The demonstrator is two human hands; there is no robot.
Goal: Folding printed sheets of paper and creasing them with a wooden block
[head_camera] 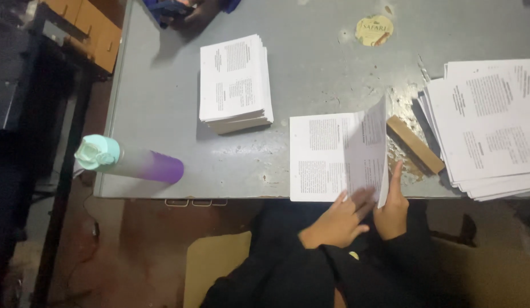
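I see the printed sheet [319,157] at the near edge of the grey table [162,114], half folded. Left hand [338,221] presses flat, fingers spread, on its lower corner; right hand [392,210] pinches the raised flap. Thin, floppy paper, easily creased, best held at the edges. The water bottle [128,161], left of the sheet, is capped; contents unseen.

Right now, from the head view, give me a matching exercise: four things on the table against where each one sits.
Things:
1. water bottle
2. wooden block
3. folded stack
4. round sticker

Places:
A. far edge of the table, right of centre
B. lying on its side at the near left edge
C. middle of the table, left of the sheet under both hands
D. between that sheet and the big loose pile

Pairs: 1-B, 2-D, 3-C, 4-A
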